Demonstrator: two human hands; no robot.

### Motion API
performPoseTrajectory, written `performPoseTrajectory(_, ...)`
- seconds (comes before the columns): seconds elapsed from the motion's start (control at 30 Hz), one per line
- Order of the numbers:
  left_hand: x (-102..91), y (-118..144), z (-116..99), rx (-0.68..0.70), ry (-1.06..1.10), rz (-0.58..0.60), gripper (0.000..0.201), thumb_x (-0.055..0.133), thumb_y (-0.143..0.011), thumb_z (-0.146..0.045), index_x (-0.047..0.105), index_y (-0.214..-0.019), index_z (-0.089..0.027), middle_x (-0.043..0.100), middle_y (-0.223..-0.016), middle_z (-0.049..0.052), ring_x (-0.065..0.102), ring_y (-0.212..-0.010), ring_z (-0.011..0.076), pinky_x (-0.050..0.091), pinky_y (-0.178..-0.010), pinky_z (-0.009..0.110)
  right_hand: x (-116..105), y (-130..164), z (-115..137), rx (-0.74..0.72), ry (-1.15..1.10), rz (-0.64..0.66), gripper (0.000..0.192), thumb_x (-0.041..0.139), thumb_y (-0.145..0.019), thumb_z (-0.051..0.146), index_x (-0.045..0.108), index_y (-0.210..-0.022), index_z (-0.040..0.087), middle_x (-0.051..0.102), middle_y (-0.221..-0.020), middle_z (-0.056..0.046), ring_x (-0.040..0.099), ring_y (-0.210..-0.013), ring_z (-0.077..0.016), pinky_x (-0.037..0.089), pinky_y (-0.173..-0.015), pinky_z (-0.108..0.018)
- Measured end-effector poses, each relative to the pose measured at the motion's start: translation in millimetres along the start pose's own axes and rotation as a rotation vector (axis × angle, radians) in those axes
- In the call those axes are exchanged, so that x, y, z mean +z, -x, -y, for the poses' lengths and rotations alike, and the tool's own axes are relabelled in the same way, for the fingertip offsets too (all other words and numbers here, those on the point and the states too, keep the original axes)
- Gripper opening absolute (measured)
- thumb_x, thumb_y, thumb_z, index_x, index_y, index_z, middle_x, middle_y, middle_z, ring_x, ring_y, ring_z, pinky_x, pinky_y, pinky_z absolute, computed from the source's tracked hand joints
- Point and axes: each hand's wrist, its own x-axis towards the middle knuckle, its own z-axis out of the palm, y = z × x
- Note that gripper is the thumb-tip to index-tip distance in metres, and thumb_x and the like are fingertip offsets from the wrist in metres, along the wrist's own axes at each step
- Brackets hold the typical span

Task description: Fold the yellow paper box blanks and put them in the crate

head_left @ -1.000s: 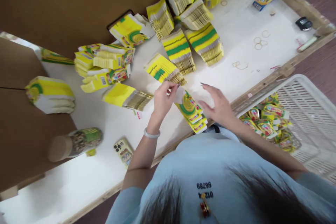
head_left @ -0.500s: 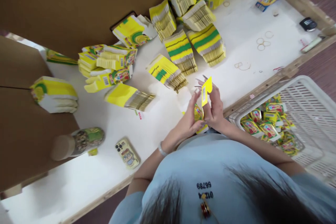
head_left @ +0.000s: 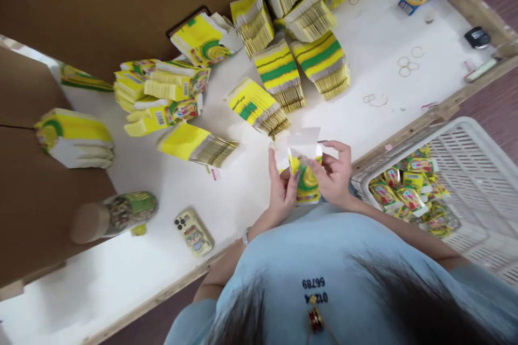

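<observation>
- Far left of the fingers: a rounded stack of yellow-and-green printed card sleeves lies on the brown cardboard sheet; below it, a tipped jar with a tan lid.
- Left of the fingers, near the table's front edge: a phone in a yellow cartoon case, flat on the white tabletop.
- Up and left of the fingers: a fanned bundle of flat yellow carton blanks, well apart from both hands.
- Left hand: fingers curled, pinching the left edge of the small yellow-and-green folding carton, thumb on its front.
- The carton is held between both hands just above the table edge, white flaps pointing up.
- Right hand: fingers clenched on the carton's right side, forefinger bent over the top flap.
- Above the fingers: more banded stacks of yellow-green blanks.
- Right of the fingers: a white slatted plastic crate holding finished cartons.
</observation>
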Motion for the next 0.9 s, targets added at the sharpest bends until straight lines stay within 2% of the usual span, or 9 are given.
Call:
performPoseTrajectory(0.07,-3.2,5.4,1.6,0.01,0.039,0.091,0.079,0.055,-0.101,-0.054,0.012,-0.164,-0.032,0.076,-0.106,0.006,0.076,-0.089,0.019,0.061,-0.085,0.035,-9.7,4.9,-6.0,-0.072,0.082,-0.031,0.031,0.076,-0.089,0.043,0.064,-0.112,0.027,0.074,-0.088,-0.001,0.072,-0.069,-0.015,0.06,-0.066,-0.028)
performPoseTrajectory(0.17,-9.2,14.0,7.6,-0.053,0.062,0.184,0.071,0.055,-0.102,-0.051,0.021,-0.161,-0.032,0.075,-0.092,0.004,0.073,-0.074,0.0168,0.061,-0.073,0.031,-25.4,9.0,-9.6,-0.14,0.202,0.009,0.021,0.076,-0.089,0.041,0.074,-0.102,0.025,0.077,-0.097,-0.006,0.076,-0.081,-0.0195,0.064,-0.076,-0.034)
performPoseTrajectory(0.27,-12.0,22.1,18.6,-0.074,0.062,0.118,0.075,0.056,-0.101,-0.051,0.014,-0.161,-0.035,0.07,-0.074,-0.002,0.064,-0.054,0.0153,0.056,-0.057,0.03,-34.1,11.7,-7.6,-0.157,0.277,0.013,0.014,0.073,-0.091,0.037,0.078,-0.099,0.026,0.077,-0.105,-0.008,0.077,-0.088,-0.0217,0.066,-0.078,-0.037)
performPoseTrajectory(0.37,-13.2,24.4,24.7,-0.045,-0.009,0.098,0.077,0.055,-0.1,-0.056,0.014,-0.162,-0.034,0.074,-0.078,0.002,0.062,-0.051,0.0163,0.055,-0.053,0.031,-34.2,12.6,-3.4,-0.156,0.266,0.037,0.015,0.074,-0.09,0.038,0.077,-0.097,0.025,0.076,-0.113,-0.01,0.077,-0.098,-0.0243,0.066,-0.082,-0.038)
performPoseTrajectory(0.47,-17.4,19.8,18.3,-0.05,-0.044,0.193,0.072,0.059,-0.098,-0.054,0.025,-0.159,-0.035,0.078,-0.1,0.007,0.07,-0.066,0.0164,0.059,-0.062,0.03,-32.2,8.8,1.2,-0.072,0.094,0.195,0.025,0.074,-0.091,0.039,0.074,-0.111,0.025,0.079,-0.107,-0.008,0.077,-0.091,-0.0215,0.066,-0.079,-0.036)
performPoseTrajectory(0.57,-22.9,14.6,6.5,-0.087,-0.036,0.255,0.067,0.066,-0.095,-0.05,0.035,-0.153,-0.034,0.076,-0.1,0.004,0.072,-0.072,0.0149,0.059,-0.064,0.026,-33.6,2.0,5.1,0.121,-0.094,0.336,0.035,0.073,-0.092,0.04,0.068,-0.123,0.025,0.08,-0.091,-0.003,0.076,-0.074,-0.0161,0.062,-0.067,-0.028)
performPoseTrajectory(0.63,-24.9,13.0,1.4,-0.107,-0.048,0.253,0.052,0.069,-0.093,-0.049,0.051,-0.138,-0.029,0.074,-0.099,0.004,0.07,-0.072,0.0146,0.056,-0.061,0.024,-36.1,-1.8,6.9,0.198,-0.135,0.395,0.036,0.073,-0.092,0.041,0.069,-0.122,0.022,0.08,-0.084,-0.002,0.074,-0.072,-0.0146,0.059,-0.064,-0.024)
performPoseTrajectory(0.73,-24.4,12.1,-1.2,-0.104,-0.08,0.217,0.034,0.065,-0.095,-0.052,0.061,-0.112,-0.022,0.071,-0.098,0.005,0.065,-0.071,0.0128,0.053,-0.06,0.023,-39.6,-5.5,8.9,0.187,-0.081,0.453,0.034,0.073,-0.092,0.038,0.071,-0.12,0.019,0.079,-0.086,-0.003,0.072,-0.072,-0.0125,0.058,-0.067,-0.024)
performPoseTrajectory(0.9,-23.8,6.3,-6.4,-0.13,-0.138,0.269,0.037,0.064,-0.094,-0.055,0.065,-0.111,-0.022,0.07,-0.089,0.003,0.057,-0.062,0.0111,0.049,-0.056,0.023,-43.8,-13.1,11.0,0.156,0.019,0.561,0.036,0.068,-0.094,0.037,0.072,-0.125,0.018,0.075,-0.076,0.001,0.066,-0.064,-0.0109,0.057,-0.065,-0.024)
